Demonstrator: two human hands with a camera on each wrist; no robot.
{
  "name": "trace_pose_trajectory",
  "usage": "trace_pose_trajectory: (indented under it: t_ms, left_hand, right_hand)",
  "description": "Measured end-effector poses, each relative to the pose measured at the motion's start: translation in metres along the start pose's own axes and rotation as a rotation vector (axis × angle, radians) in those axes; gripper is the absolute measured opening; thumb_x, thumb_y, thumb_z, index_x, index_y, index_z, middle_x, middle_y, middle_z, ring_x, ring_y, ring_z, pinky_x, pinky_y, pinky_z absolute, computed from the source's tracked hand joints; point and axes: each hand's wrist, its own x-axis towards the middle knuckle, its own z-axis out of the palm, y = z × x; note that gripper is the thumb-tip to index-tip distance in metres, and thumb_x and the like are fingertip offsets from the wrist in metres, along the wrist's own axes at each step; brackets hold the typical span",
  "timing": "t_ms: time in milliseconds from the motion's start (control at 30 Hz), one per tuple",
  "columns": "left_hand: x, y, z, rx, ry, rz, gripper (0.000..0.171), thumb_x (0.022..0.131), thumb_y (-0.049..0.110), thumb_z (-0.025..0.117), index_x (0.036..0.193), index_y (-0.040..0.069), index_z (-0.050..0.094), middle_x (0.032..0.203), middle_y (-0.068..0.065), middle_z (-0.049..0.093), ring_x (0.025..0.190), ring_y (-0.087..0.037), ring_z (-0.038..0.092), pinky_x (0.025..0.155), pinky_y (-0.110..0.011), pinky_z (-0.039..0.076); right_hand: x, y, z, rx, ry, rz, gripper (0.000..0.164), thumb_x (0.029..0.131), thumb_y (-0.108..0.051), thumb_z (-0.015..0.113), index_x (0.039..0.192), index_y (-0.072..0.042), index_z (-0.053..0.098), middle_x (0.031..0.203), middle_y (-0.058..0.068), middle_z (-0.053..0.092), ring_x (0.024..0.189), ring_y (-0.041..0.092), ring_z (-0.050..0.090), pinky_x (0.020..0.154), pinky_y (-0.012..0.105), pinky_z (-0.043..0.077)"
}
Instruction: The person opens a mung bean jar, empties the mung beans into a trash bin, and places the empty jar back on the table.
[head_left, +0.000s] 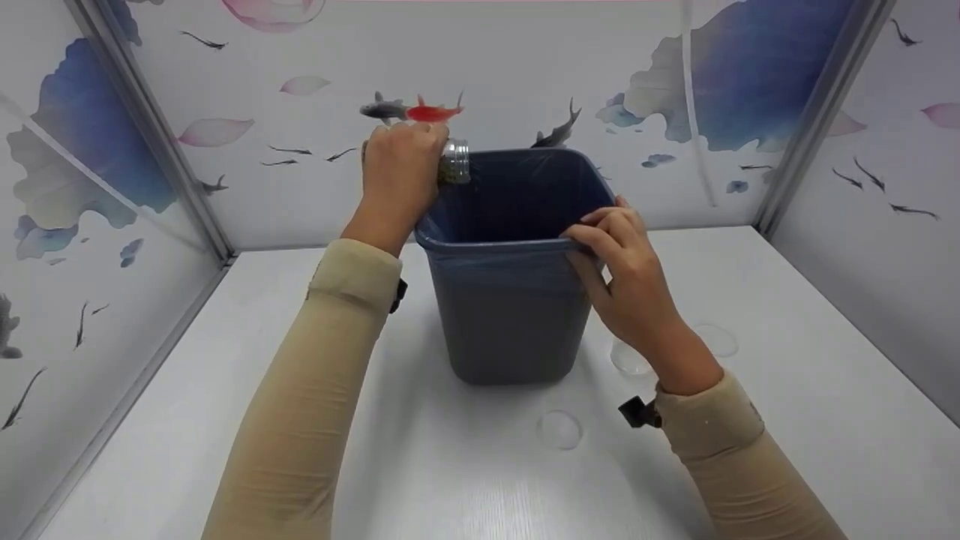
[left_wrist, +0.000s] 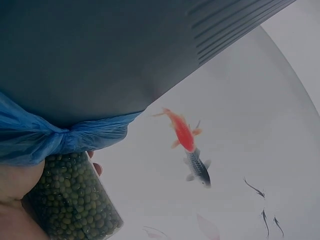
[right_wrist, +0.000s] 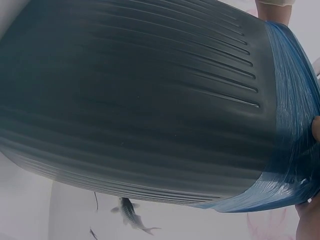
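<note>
A grey trash bin (head_left: 510, 322) stands upright on the table, its rim covered by a blue plastic bag (left_wrist: 95, 132). At the rim's left side, my left hand (head_left: 397, 169) grips a clear jar (head_left: 454, 161) tipped on its side, mouth toward the bin's opening. Green beans, like mung beans, fill much of the jar (left_wrist: 75, 200) in the left wrist view. My right hand (head_left: 634, 274) holds the bin's near right rim, with the thumb outside against the bag and fingers over the edge. The bin's inside is dark, so its contents cannot be made out.
On the white table (head_left: 480, 487) lie a clear round disc (head_left: 560, 430) in front of the bin, a clear round piece (head_left: 628, 358) by my right wrist and a faint clear ring (head_left: 716, 340) beyond it. Printed wall panels (head_left: 480, 60) enclose the back and sides.
</note>
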Motion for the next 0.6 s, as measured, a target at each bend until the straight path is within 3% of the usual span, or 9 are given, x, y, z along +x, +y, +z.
trace_pose_trajectory:
  t_ms: [600]
  left_hand:
    - [0.0001, -0.0008, 0.0003, 0.000, 0.032, 0.046, 0.022, 0.093, -0.004, 0.063, 0.113, 0.002, 0.071, 0.109, -0.018, 0.077, 0.095, -0.043, 0.071, 0.076, -0.050, 0.054]
  right_hand:
    - [0.0010, -0.0017, -0.0003, 0.026, 0.017, -0.024, 0.025, 0.096, 0.007, 0.072, 0.119, -0.003, 0.073, 0.097, 0.016, 0.059, 0.118, 0.041, 0.058, 0.123, 0.066, 0.027]
